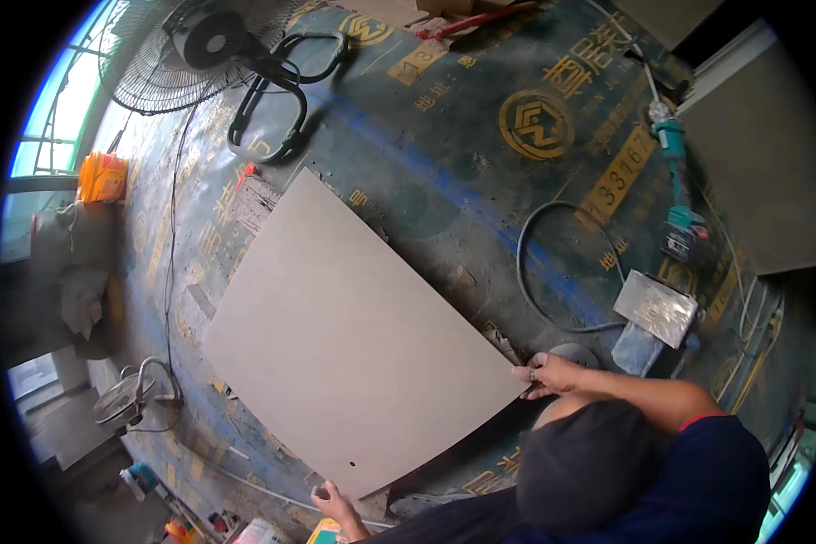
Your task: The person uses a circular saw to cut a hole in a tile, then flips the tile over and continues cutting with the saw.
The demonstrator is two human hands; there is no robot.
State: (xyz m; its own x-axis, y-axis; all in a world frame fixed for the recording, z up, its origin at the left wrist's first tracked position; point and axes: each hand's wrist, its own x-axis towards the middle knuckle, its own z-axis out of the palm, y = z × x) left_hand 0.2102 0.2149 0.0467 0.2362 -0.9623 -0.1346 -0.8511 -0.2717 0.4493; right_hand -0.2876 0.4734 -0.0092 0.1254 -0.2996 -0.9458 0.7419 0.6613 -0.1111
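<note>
A large pale beige tile [354,335] fills the middle of the view, tilted over the covered floor. It has a small round hole near its lower corner. My right hand [553,374] pinches the tile's right corner, thumb on top and fingers partly beneath. At the lower left corner, my left hand [339,510] is curled close beside the edge; whether it touches the tile, and what lies in its fingers, I cannot make out. A dark cap [594,462] and dark-clad shoulder block part of the view at lower right.
A black floor fan [213,41] stands at upper left, near an orange container [102,177]. On the right lie a teal cordless power tool [673,172], a silver-wrapped flat package [655,306] and a looped grey hose [519,249]. Another large panel [771,172] leans at far right.
</note>
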